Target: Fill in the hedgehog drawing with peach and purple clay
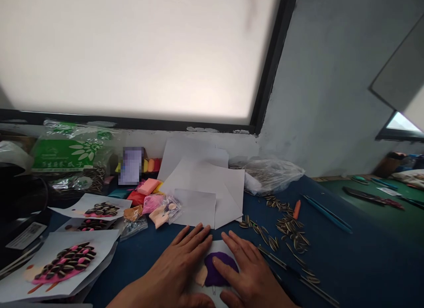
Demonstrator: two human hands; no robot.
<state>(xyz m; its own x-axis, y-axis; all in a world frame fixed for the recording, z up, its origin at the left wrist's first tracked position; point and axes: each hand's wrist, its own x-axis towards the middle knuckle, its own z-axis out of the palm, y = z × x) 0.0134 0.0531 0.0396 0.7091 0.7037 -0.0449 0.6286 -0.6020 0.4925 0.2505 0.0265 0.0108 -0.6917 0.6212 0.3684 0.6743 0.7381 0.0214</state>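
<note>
A small white sheet (217, 245) lies on the blue table under both hands. On it is a flattened purple clay shape (217, 272) with a peach clay piece (200, 276) at its left and short drawn lines below. My left hand (179, 264) rests flat along the sheet's left side, fingers extended and holding nothing. My right hand (247, 266) lies over the right side, its fingers stretched out. One of its digits touches the purple clay.
Finished seed-and-clay pictures (66, 264) are stacked at left. Behind stand coloured clay packs (149, 186), blank papers (198, 180) and a green seed bag (62, 153). At right lie sunflower seeds (293, 228), an orange stick (297, 209), a pen (278, 259) and blue tweezers (326, 213).
</note>
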